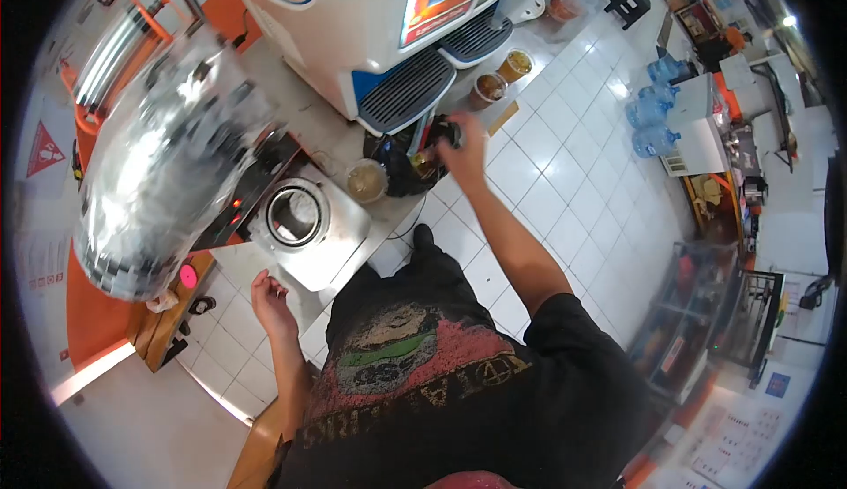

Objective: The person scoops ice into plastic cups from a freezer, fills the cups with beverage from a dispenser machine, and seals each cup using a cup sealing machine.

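My right hand (468, 143) is closed around a small black object (447, 131) whose kind I cannot make out. It is at the counter edge, just below the drink dispenser's drip tray (408, 92). Close to it is a black plastic bag (404, 171), and something clear and yellowish shows between the bag and my fingers. A clear cup with pale contents (366, 181) stands left of the bag. My left hand (272, 302) hangs near a white machine with a round metal opening (340, 237), fingers loosely curled and apart, holding nothing.
Two clear cups with amber contents, one of them the brown cup (486, 91), stand by the white dispenser (326, 26). A large shiny silver-covered shape (163, 171) rises at left. Blue water bottles (655, 105) stand across the tiled floor (565, 149). A thin cable hangs below the counter.
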The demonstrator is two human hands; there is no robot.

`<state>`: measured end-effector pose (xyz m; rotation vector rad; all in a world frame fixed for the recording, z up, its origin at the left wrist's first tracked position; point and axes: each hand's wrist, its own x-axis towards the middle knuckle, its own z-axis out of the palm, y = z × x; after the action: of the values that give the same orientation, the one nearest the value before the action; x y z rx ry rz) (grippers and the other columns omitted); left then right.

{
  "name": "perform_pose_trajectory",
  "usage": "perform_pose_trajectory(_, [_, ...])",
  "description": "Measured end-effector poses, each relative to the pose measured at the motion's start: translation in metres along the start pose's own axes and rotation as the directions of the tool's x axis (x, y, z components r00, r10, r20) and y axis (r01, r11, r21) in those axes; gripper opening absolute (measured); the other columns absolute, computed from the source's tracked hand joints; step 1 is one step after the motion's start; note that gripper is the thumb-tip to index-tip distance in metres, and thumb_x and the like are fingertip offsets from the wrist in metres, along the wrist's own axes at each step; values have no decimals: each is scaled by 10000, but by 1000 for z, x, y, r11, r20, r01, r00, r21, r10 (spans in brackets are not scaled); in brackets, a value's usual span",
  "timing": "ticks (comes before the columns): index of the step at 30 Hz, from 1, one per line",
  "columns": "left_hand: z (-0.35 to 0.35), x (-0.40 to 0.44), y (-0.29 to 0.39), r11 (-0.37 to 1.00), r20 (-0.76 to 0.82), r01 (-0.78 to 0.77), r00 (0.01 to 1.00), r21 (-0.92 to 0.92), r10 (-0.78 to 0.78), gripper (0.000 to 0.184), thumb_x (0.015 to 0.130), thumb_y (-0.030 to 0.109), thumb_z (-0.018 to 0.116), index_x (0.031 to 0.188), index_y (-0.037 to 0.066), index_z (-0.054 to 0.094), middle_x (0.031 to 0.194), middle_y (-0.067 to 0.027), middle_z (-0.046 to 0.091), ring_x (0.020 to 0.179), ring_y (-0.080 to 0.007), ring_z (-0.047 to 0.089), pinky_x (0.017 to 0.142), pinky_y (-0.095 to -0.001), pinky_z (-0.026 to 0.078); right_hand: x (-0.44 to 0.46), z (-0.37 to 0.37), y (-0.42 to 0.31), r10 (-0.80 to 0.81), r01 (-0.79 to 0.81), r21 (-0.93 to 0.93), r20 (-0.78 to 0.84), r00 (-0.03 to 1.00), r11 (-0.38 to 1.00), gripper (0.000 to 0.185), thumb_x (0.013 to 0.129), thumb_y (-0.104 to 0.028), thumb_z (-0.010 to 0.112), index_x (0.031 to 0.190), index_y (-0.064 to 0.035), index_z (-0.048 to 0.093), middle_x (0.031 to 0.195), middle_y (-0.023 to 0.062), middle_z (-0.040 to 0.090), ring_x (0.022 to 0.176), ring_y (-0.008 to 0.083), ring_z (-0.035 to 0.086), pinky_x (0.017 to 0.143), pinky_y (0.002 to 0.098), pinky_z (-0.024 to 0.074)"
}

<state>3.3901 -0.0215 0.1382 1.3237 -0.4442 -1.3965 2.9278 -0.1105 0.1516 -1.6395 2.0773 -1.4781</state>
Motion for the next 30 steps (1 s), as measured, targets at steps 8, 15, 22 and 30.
perform_pose_trajectory(8, [61,-43,-54,973,-266,184,940,-137,-215,414,939,485,420,1126,150,578,932,38,562,806,-141,468,780,-312,361,91,-37,140,168,-200,-359,-118,979,912,989,543,-262,921,1355,-38,403,1319,150,521,1226,333,489,1037,453,364])
perform_pose_trajectory(15, [95,-72,-78,843,-16,218,966,-492,-260,403,869,353,514,1175,105,593,1151,-59,613,1088,-252,553,937,-412,451,96,-29,142,204,-220,-200,-98,974,955,909,535,-172,904,1311,-54,446,1269,156,558,1174,327,551,989,435,414])
perform_pose_trajectory(22, [88,-75,-93,692,123,183,983,-698,-136,367,777,166,511,1088,26,647,1329,-154,587,1284,-380,503,1067,-474,432,92,-67,78,-134,134,-13,39,990,991,772,551,-69,853,1239,-27,506,1141,158,566,1052,320,581,897,410,474])
perform_pose_trajectory(30, [69,-69,-96,724,190,215,975,-656,-116,403,752,130,470,1112,-9,586,1271,-246,598,1216,-400,558,1042,-470,468,60,-87,-92,-196,122,187,454,869,975,808,579,-44,843,1283,-61,447,1260,143,524,1149,276,536,996,388,419])
